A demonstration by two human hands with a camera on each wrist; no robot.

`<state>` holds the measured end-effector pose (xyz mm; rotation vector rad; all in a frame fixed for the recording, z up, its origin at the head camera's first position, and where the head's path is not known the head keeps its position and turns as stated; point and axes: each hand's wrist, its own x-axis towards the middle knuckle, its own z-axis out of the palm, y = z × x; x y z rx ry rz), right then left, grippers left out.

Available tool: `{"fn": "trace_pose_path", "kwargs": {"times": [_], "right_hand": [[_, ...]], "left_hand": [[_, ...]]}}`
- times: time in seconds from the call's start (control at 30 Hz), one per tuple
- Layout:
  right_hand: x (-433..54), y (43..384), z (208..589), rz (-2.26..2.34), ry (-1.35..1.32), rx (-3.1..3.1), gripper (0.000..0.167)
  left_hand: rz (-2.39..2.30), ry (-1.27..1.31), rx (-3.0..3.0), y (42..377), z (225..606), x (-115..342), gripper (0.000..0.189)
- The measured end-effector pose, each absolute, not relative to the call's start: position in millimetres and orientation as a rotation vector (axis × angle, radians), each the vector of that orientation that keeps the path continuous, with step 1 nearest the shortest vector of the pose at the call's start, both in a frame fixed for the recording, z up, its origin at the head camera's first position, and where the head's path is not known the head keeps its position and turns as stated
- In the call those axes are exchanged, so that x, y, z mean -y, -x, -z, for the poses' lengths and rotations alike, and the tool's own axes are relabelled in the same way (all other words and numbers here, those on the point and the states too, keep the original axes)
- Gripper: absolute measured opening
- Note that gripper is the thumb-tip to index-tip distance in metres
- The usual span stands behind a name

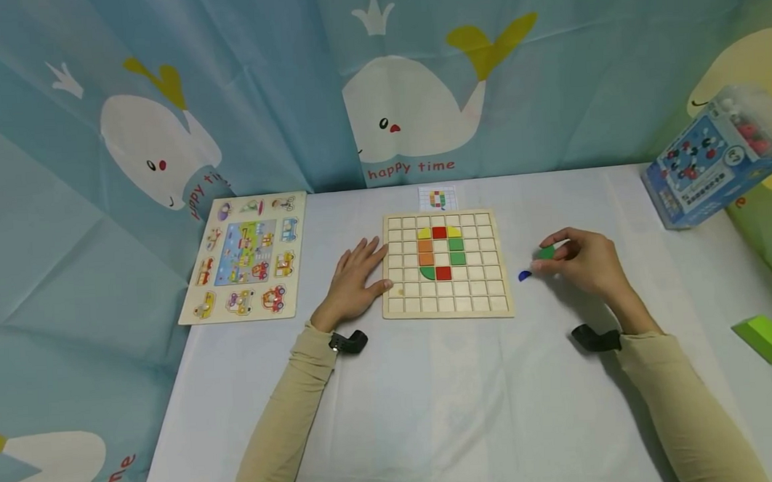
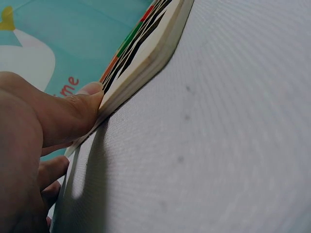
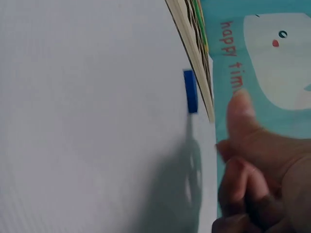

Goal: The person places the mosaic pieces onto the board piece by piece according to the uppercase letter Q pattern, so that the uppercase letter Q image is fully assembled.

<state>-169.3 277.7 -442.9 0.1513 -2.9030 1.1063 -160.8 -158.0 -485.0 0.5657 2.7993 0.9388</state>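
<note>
A wooden grid board [image 1: 402,307] lies on the table, with red, orange, green and yellow pieces laid in a ring in its squares. My left hand [image 1: 355,280] has its fingers straight, with thumb and fingertips against the board's left edge; the left wrist view shows the thumb [image 2: 73,114] at that edge. Right of the board, my right hand [image 1: 580,263] pinches a green piece [image 1: 547,253] between thumb and fingers. A blue rounded piece [image 1: 525,275] lies on the cloth just below those fingertips, and stands out beside the board in the right wrist view.
Behind the board lies a small pattern card [image 1: 438,199]. A wooden picture puzzle [image 1: 274,225] is at the left. On the right stand a blue box [image 1: 697,170] with a clear top and a green block [image 1: 767,339]. Whale-printed curtains [image 1: 272,72] hang behind the table.
</note>
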Motion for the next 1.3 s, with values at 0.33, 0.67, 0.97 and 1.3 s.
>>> {"fn": "trace_pose_path", "kwargs": {"times": [0.33, 0.67, 0.97, 1.3], "right_hand": [[-257, 171, 451, -1.290, -0.265, 2.834, 0.035], [-228, 177, 455, -1.434, -0.430, 2.874, 0.028], [-203, 180, 458, -1.471, -0.543, 2.900, 0.025], [-182, 183, 456, -1.313, -0.688, 2.924, 0.020]], "left_hand": [[-0.944, -0.568, -2.801, 161, 485, 158, 0.073], [-0.955, -0.566, -2.802, 161, 485, 158, 0.073], [-0.944, -0.569, -2.791, 161, 484, 157, 0.073], [-0.946, -0.566, -2.792, 162, 483, 158, 0.074]]}}
